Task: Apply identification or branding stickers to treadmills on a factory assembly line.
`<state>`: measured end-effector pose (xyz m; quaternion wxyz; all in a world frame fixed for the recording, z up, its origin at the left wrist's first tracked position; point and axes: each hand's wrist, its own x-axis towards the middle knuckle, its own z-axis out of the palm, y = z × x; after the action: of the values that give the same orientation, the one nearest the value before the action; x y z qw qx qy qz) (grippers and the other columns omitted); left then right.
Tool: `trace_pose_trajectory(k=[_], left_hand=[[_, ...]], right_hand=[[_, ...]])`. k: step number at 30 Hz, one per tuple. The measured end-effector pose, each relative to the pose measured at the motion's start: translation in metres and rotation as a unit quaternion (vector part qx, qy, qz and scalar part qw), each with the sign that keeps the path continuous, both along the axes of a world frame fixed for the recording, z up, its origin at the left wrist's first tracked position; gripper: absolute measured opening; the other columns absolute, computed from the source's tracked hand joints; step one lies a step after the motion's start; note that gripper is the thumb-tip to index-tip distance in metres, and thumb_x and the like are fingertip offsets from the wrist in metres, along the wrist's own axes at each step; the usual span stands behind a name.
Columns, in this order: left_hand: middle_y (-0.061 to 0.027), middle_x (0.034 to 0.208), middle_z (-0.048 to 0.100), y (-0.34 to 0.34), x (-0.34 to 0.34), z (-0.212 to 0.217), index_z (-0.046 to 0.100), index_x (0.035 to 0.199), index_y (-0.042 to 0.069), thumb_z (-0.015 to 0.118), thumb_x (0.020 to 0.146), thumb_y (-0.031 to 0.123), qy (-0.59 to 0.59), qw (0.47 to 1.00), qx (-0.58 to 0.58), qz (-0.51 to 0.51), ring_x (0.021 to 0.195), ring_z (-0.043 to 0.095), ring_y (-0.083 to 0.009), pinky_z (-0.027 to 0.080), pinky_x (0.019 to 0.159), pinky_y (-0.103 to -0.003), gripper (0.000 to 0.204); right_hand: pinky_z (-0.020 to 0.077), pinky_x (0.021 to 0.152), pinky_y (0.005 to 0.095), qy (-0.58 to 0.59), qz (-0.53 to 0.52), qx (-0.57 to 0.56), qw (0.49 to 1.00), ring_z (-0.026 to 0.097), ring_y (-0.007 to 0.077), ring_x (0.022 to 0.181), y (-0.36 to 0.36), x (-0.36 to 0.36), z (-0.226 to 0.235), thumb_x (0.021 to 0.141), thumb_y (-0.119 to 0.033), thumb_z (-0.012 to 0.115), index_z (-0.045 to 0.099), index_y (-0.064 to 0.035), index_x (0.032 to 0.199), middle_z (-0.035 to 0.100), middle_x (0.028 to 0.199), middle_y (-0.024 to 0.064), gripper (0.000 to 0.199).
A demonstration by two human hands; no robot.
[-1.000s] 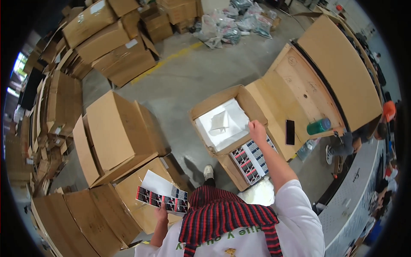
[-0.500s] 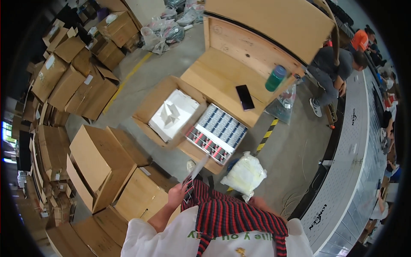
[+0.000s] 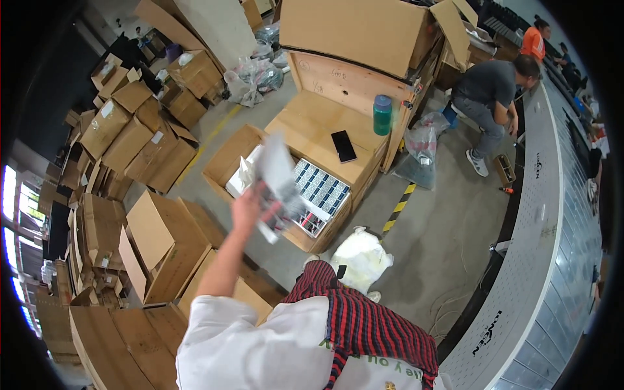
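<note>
- The left hand (image 3: 244, 209) is gripping the bundle (image 3: 281, 174), a white piece with red and dark printing, its fingers closing around the near edge; motion is blurring the exact hold.
- The bundle is lying to the right of the grip and slightly beyond it; its long axis is running roughly away from the person, the far end rising up the view. Blur is hiding its true tilt.
- In this view it is overlapping the space between the open box (image 3: 234, 144) and the packed box (image 3: 335, 224), which is holding rows of printed packs (image 3: 323, 187). Whether it is touching either, I cannot tell.
- The left hand is being the nearer one; the right hand is staying out of view, so its grip I cannot tell.
- The phone (image 3: 344, 146) and bottle (image 3: 383, 116) are resting on the wooden tabletop (image 3: 312, 123) beyond the boxes.
- Compared with half a second ago, the left hand is reaching forward over the boxes instead of hanging by the apron (image 3: 377, 325), and the bundle is showing its broad face rather than its edge.
</note>
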<state>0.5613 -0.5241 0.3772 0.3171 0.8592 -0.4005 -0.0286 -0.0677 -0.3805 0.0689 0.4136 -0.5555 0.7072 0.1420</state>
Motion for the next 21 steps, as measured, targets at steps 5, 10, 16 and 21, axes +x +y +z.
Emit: trace_pose_trajectory(k=[5, 10, 16, 21], left_hand=[[-0.0185, 0.075, 0.061, 0.025, 0.131, 0.077, 0.06, 0.076, 0.007, 0.052, 0.076, 0.022, -0.225, 0.96, 0.127, 0.109, 0.073, 0.059, -0.0363, 0.047, 0.065, -0.046, 0.017], [-0.0171, 0.094, 0.062, -0.005, 0.219, 0.075, 0.064, 0.088, 0.006, 0.054, 0.072, 0.015, -0.185, 0.91, 0.362, 0.077, 0.089, 0.06, -0.0306, 0.049, 0.074, -0.039, 0.021], [-0.0151, 0.105, 0.06, -0.078, 0.26, 0.0, 0.064, 0.097, 0.006, 0.055, 0.072, 0.011, -0.132, 0.85, 0.506, -0.061, 0.098, 0.058, -0.0274, 0.048, 0.081, -0.036, 0.027], [-0.0137, 0.102, 0.061, -0.116, 0.266, -0.062, 0.063, 0.096, 0.008, 0.053, 0.075, 0.014, -0.116, 0.922, 0.367, -0.037, 0.095, 0.059, -0.0276, 0.048, 0.08, -0.037, 0.024]], right_hand=[[0.0451, 0.074, 0.0414, -0.021, 0.018, -0.031, 0.999, 0.058, 0.0343, 0.087, -0.014, 0.034, 0.007, 0.076, -0.029, 0.053, 0.062, -0.0068, 0.088, 0.061, 0.087, 0.0176, 0.026], [0.045, 0.074, 0.0415, -0.03, 0.019, -0.039, 0.999, 0.058, 0.0343, 0.087, -0.012, 0.091, 0.012, 0.076, -0.029, 0.053, 0.062, -0.0069, 0.088, 0.061, 0.087, 0.0175, 0.027], [0.0449, 0.074, 0.0415, -0.03, -0.023, -0.021, 0.999, 0.058, 0.0344, 0.087, 0.025, 0.167, 0.032, 0.076, -0.029, 0.053, 0.062, -0.0071, 0.089, 0.061, 0.088, 0.0173, 0.027], [0.0449, 0.075, 0.0416, -0.029, -0.07, -0.007, 0.997, 0.058, 0.0344, 0.088, 0.06, 0.219, 0.047, 0.076, -0.03, 0.053, 0.062, -0.0072, 0.089, 0.061, 0.088, 0.0172, 0.027]])
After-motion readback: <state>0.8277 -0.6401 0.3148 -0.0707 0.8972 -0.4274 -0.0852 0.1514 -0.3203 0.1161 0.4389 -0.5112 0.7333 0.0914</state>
